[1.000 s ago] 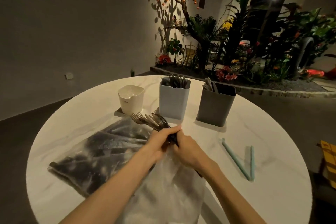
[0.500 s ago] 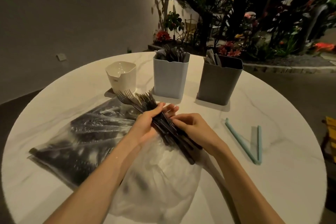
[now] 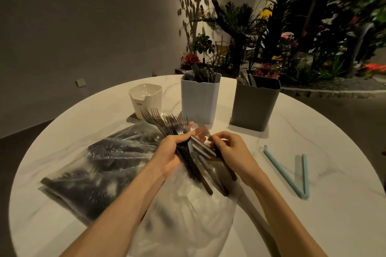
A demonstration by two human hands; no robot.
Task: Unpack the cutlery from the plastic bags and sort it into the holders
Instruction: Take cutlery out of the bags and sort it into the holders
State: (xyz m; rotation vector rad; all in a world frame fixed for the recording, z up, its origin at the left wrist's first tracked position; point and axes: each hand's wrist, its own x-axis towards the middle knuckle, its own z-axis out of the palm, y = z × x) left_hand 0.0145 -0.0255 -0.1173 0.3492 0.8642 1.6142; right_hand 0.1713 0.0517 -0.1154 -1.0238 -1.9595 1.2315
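Note:
My left hand [image 3: 174, 151] grips a bundle of dark-handled forks [image 3: 167, 122], tines pointing up and away toward the holders. My right hand [image 3: 228, 149] pinches the same bundle's handles from the right. Under my forearms lies a crumpled clear plastic bag [image 3: 186, 213]. A second clear bag [image 3: 108, 165] full of dark cutlery lies flat to the left. Behind stand three holders: a small white one [image 3: 145, 98], a pale blue one [image 3: 199, 98] with forks in it, and a grey one [image 3: 253, 103] with cutlery in it.
Two pale blue bag clips [image 3: 292, 175] lie on the white round table [image 3: 313, 204] to the right. The table edge curves close on all sides. Potted plants and flowers stand beyond the far edge.
The fork bundle has come out of the crumpled bag, handles now bare. My left hand has closed around it and my right hand has shifted onto the handles.

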